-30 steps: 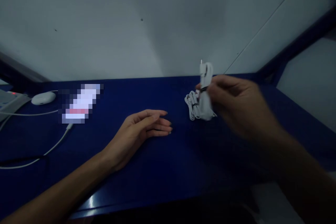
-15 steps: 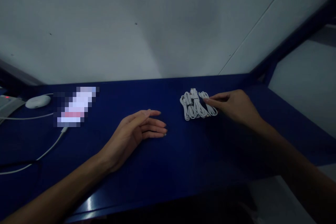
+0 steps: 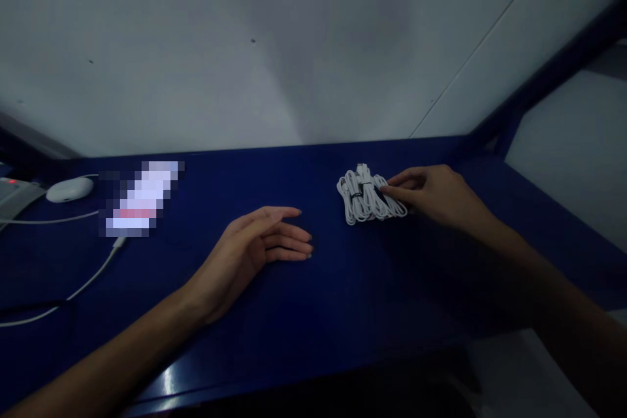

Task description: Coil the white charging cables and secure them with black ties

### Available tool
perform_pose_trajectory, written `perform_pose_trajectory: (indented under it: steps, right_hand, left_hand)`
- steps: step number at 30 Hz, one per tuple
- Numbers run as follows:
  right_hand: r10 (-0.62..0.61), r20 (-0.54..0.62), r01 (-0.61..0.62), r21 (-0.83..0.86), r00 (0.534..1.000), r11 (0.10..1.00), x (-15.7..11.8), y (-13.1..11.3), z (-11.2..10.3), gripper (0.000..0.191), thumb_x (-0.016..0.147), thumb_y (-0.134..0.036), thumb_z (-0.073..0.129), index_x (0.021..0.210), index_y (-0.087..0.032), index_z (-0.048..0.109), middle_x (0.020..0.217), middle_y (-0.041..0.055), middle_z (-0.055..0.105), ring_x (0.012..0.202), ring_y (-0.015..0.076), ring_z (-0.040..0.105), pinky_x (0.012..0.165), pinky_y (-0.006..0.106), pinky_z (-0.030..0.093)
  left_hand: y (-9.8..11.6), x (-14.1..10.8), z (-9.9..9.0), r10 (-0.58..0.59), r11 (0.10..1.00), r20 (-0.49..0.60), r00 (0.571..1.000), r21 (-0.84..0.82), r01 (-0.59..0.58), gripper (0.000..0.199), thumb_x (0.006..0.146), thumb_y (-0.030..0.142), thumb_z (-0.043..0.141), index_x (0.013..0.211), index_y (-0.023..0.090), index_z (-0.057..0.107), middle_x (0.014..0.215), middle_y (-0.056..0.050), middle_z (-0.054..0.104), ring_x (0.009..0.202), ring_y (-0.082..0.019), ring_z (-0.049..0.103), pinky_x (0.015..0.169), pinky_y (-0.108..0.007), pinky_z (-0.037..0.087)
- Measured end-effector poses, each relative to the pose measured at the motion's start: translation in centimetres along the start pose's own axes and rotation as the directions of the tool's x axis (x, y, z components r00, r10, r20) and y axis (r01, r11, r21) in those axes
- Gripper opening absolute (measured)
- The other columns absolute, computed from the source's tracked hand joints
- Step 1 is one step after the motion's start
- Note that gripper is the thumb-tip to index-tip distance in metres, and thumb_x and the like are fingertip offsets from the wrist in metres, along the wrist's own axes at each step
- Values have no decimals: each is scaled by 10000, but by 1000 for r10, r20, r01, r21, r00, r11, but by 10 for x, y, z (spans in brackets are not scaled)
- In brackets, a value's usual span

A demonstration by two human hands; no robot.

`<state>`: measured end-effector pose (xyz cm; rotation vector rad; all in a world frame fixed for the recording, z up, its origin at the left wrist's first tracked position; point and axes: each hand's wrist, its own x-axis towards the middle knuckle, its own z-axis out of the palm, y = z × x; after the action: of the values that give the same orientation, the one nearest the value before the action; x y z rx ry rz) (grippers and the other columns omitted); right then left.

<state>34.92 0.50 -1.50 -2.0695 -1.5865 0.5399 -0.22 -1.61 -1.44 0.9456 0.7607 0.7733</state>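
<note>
Several white cables, coiled and bound with dark ties, lie side by side in a bunch [image 3: 365, 196] on the blue table [image 3: 313, 313], right of centre. My right hand [image 3: 426, 192] is at the right end of the bunch, thumb and fingertips pinched on the rightmost coiled cable [image 3: 396, 204] near its dark tie. My left hand [image 3: 264, 235] rests on its side on the table, left of the cables, with its fingers stretched out and nothing in it.
On the left lies a lit phone [image 3: 144, 196], its screen pixelated, with a white cable [image 3: 95, 272] plugged in. Beside it are a white rounded case [image 3: 70, 189] and a pale box with a red light [image 3: 17, 192]. A grey wall [image 3: 313, 46] stands behind the table.
My right hand's fingertips have shifted very slightly at the rightmost cable, and its dark tie shows more. My left hand stays nearly still.
</note>
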Motion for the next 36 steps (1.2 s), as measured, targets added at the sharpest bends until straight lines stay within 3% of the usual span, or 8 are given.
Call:
perform_pose_trajectory:
  steps: [7, 15, 21, 28, 36]
  right_hand:
    - [14, 42, -14, 0, 999, 1000, 3, -7, -3, 318, 826, -497, 872, 963, -211, 855, 871, 105, 844, 679, 249, 759, 626, 402, 585]
    - [97, 166, -141, 281, 981, 949, 12, -5, -4, 232, 784, -448, 897, 846, -226, 876, 817, 111, 798, 713, 226, 713, 657, 385, 642]
    - [130, 227, -197, 303, 965, 933, 9, -9, -6, 324, 751, -468, 946, 944, -218, 871, 848, 111, 804, 726, 237, 728, 699, 402, 667]
    - [74, 248, -145, 283, 966, 948, 11, -11, -5, 273, 788, -470, 923, 899, -235, 840, 828, 95, 782, 712, 227, 701, 693, 399, 640]
    - [-5, 312, -105, 334, 950, 937, 10, -23, 8, 241, 827, -402, 908, 958, -214, 832, 849, 88, 794, 708, 206, 731, 693, 373, 647]
  left_hand:
    - [0, -1, -1, -17, 1000, 18, 1000, 12, 17, 369, 1079, 397, 650, 1321, 132, 738, 1127, -184, 830, 1054, -328, 806, 1010, -491, 631]
    - [-2, -1, -3, -28, 999, 43, 999, 35, 27, 383, 1082, 392, 646, 1353, 133, 725, 1139, -183, 832, 1056, -329, 807, 1006, -500, 632]
    - [1, -3, 1, -48, 998, 24, 999, 42, 47, 385, 1066, 386, 675, 1345, 124, 718, 1109, -178, 835, 1024, -319, 810, 984, -485, 639]
    - [0, -2, 0, -46, 996, 20, 999, 83, 45, 379, 1055, 388, 696, 1339, 137, 715, 1107, -166, 833, 1022, -320, 807, 983, -487, 635]
    - [-1, -2, 3, 153, 926, -57, 987, 357, -123, 318, 1032, 430, 745, 1247, 198, 780, 1240, -127, 794, 1195, -332, 751, 1039, -488, 613]
